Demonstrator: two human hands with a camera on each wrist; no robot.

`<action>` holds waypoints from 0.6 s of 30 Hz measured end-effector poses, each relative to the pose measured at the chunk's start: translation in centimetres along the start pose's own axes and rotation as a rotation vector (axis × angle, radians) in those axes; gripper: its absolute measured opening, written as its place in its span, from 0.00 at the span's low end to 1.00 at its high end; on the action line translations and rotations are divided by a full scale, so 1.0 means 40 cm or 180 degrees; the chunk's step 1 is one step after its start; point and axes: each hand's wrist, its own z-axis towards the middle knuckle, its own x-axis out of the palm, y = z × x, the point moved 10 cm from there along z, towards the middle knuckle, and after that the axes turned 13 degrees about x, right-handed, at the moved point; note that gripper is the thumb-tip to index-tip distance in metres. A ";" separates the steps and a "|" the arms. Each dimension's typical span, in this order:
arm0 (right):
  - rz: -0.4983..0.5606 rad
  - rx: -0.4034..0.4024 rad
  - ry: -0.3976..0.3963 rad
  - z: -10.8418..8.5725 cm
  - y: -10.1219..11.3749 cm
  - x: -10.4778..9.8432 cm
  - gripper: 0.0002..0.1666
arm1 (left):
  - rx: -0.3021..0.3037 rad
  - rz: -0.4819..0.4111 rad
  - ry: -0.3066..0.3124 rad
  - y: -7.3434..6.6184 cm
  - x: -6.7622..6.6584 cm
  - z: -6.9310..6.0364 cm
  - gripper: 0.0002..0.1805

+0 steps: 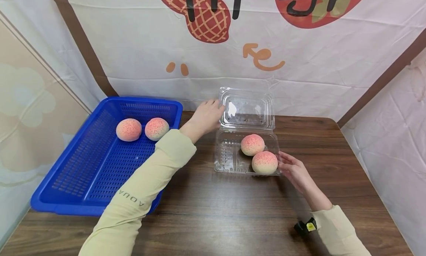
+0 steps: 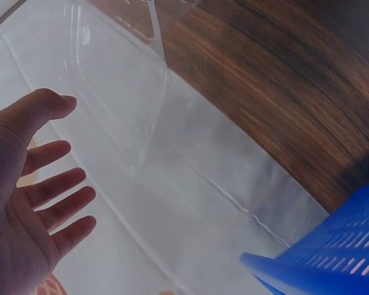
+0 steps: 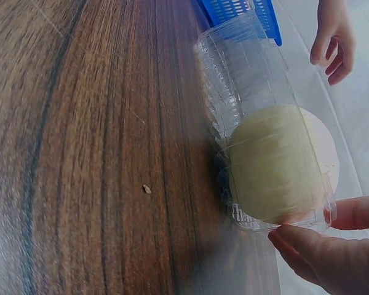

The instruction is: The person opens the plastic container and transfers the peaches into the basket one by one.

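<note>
A clear plastic clamshell box (image 1: 229,152) lies on the table, its lid (image 1: 246,108) raised at the back. Two round pink-and-cream peaches, one behind (image 1: 252,144) and one in front (image 1: 264,163), sit in the right half of its base. My right hand (image 1: 296,171) pinches the base's right edge between thumb and fingers; in the right wrist view, the thumb (image 3: 307,243) is at the rim. Beside the lid's left edge is my left hand (image 1: 208,115). Its fingers (image 2: 58,187) are spread and hold nothing in the left wrist view.
A blue perforated plastic basket (image 1: 100,210) stands on the left, with two more peaches (image 1: 129,130) inside. Behind the wooden table (image 1: 213,219) hangs a printed white cloth (image 1: 139,56). A black-and-yellow object (image 1: 306,226) is by the right sleeve.
</note>
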 end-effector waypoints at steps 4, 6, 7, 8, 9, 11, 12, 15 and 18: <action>0.0005 0.0007 -0.0002 0.001 -0.001 0.000 0.33 | -0.0004 -0.0055 0.0045 -0.006 0.003 0.004 0.29; 0.0011 0.0005 0.0001 0.002 -0.001 0.000 0.33 | 0.0001 -0.0077 0.0040 -0.010 0.004 0.007 0.30; 0.0012 0.0007 0.0003 0.002 -0.002 0.000 0.33 | 0.0010 -0.0088 0.0024 -0.012 0.004 0.008 0.31; 0.0014 0.0005 0.0003 0.003 -0.002 0.000 0.33 | 0.0019 -0.0091 0.0018 -0.014 0.005 0.010 0.30; 0.0013 0.0008 0.0002 0.003 -0.002 0.000 0.33 | 0.0023 -0.0095 0.0012 -0.015 0.006 0.011 0.30; 0.0014 0.0010 -0.0004 0.004 -0.004 -0.001 0.33 | 0.0022 -0.0116 -0.0001 -0.018 0.006 0.014 0.29; 0.0011 0.0007 -0.0008 0.004 -0.004 -0.001 0.33 | 0.0023 -0.0121 -0.0006 -0.020 0.007 0.015 0.28; -0.0010 0.0001 -0.0018 0.005 -0.005 -0.002 0.33 | 0.0018 -0.0131 -0.0022 -0.023 0.008 0.018 0.25; -0.0022 -0.0012 -0.0022 0.005 -0.005 -0.003 0.33 | 0.0020 -0.0146 -0.0045 -0.028 0.009 0.021 0.25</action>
